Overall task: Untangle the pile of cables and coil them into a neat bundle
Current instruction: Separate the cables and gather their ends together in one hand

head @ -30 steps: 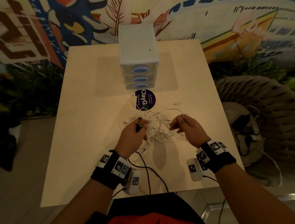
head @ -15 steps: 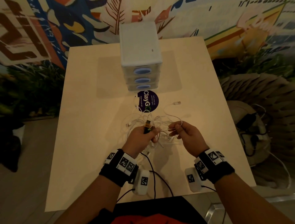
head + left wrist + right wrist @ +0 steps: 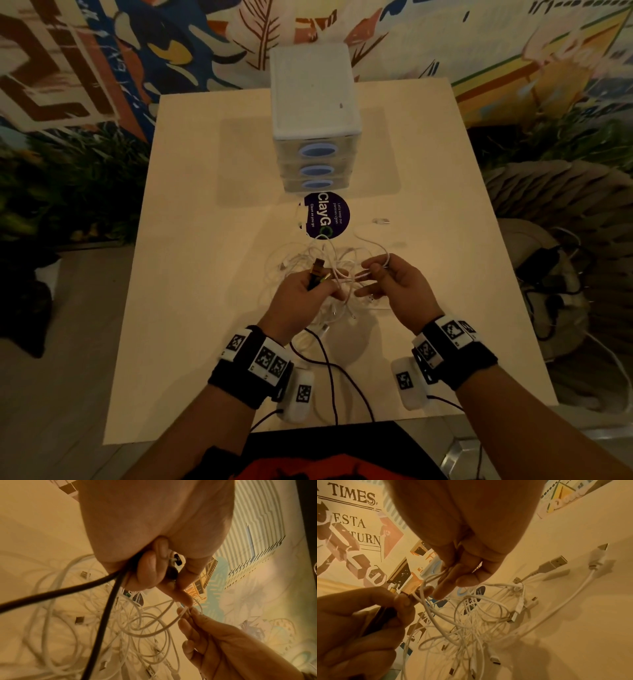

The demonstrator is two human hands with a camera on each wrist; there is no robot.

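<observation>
**Both hands in the white cable tangle, black cable kept in the left**

Pale counter (image 3: 191, 240), square, seen from above. At 12 o'clock on it, standing upright, a white drawer unit (image 3: 313, 99) with three blue oval handles. Just in front of the unit, flat on the counter, a round dark sticker (image 3: 327, 215).

At the centre, toward 6 o'clock from the sticker, a loose pile of white cables (image 3: 471, 622), still tangled, partly lying on the counter, partly lifted. One white USB plug (image 3: 553, 563) resting apart at about 2 o'clock from the pile.

Left hand (image 3: 301, 294) at 7 o'clock of the pile, fingers curled round a black cable (image 3: 106, 615) with its dark plug (image 3: 317, 270) pointing up. Right hand (image 3: 394, 286) at 5 o'clock, fingers (image 3: 452, 577) narrow, pinching one white strand (image 3: 426, 599) raised out of the pile. Fingertips of both hands nearly touching.
</observation>
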